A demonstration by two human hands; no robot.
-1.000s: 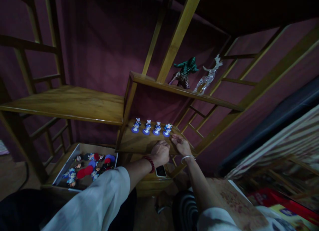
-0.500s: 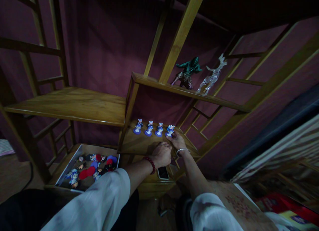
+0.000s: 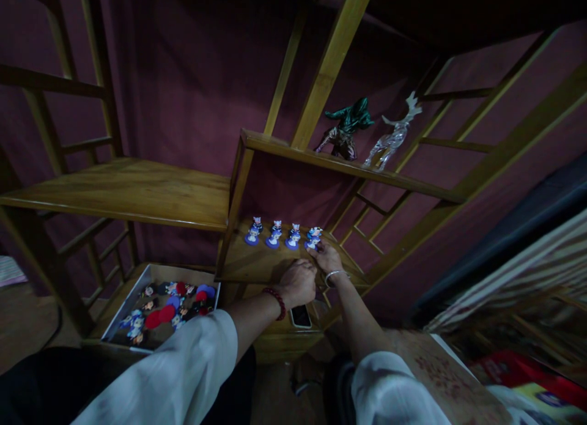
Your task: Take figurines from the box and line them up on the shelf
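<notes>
Several small purple-and-white figurines on round purple bases stand in a row on the low wooden shelf (image 3: 247, 263). At the right end is a figurine (image 3: 313, 236) with a lighter blue and pink top, and my right hand (image 3: 327, 257), wearing a silver bracelet, closes its fingertips on the base. The figurine stands upright on the shelf. My left hand (image 3: 299, 282), with a red bead bracelet at its wrist, is curled at the shelf's front edge, beside my right hand. Its fingertips are hidden from me.
A shallow box (image 3: 149, 336) of loose figurines and red and purple discs sits at lower left. A phone (image 3: 301, 316) lies below my left hand. On the upper shelf stand a green-hooded figure (image 3: 348, 128) and a clear deer figurine (image 3: 391, 139). Wooden posts frame the shelves.
The view has shifted very slightly. Both hands stay in nearly the same place, and the row of figurines looks unchanged.
</notes>
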